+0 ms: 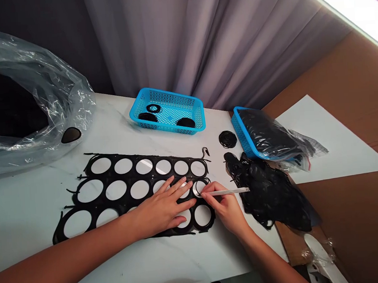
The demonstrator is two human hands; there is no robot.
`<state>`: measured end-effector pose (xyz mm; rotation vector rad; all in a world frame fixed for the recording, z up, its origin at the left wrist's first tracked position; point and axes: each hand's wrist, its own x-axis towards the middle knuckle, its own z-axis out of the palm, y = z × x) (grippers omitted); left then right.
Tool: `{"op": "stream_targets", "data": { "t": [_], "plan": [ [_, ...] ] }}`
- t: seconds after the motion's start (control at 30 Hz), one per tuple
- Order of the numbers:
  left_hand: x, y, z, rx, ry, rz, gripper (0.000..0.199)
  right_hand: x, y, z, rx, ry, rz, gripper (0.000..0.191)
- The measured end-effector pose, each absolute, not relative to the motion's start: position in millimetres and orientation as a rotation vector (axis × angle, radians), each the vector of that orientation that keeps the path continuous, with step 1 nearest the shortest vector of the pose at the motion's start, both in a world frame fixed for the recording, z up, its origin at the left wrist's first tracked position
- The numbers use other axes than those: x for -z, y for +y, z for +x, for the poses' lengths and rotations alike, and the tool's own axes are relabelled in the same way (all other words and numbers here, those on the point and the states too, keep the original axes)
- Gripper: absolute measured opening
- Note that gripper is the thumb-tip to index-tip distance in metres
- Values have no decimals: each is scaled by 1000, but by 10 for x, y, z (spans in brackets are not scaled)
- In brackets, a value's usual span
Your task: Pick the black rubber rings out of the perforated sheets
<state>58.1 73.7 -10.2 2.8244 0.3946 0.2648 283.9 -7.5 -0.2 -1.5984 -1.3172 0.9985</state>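
The left hand is lying flat with its fingers spread, pressing on a black perforated sheet that is resting on the white table. The right hand is pinching a slender pale tool between thumb and fingers, its near end reaching the circular opening at the right end of the sheet's middle row. The sheet is displaying three rows of round openings, and loose strands are trailing from its edges. Beyond it, a blue basket is holding black rings and discs. To the right, a round black coil is lying just beside a second blue basket, which is bearing a plastic bag of dark contents. A heap of black pieces is spreading in front of that basket. At the left, a large clear plastic bag is standing open around dark material, with a dark oval piece showing at its lower right. Grey curtains are hanging behind the table.
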Motion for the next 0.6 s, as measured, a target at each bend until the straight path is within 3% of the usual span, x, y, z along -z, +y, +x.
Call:
{"op": "stream_targets", "data": {
  "t": [0.3, 0.6],
  "plan": [
    [122, 728, 572, -266, 408, 2795, 48, -41, -155, 2971, -1099, -1042, -1585, 24],
    [108, 717, 574, -263, 416, 2788, 48, -49, -124, 2996, -757, -1795, -1632, 13]
  ]
}}
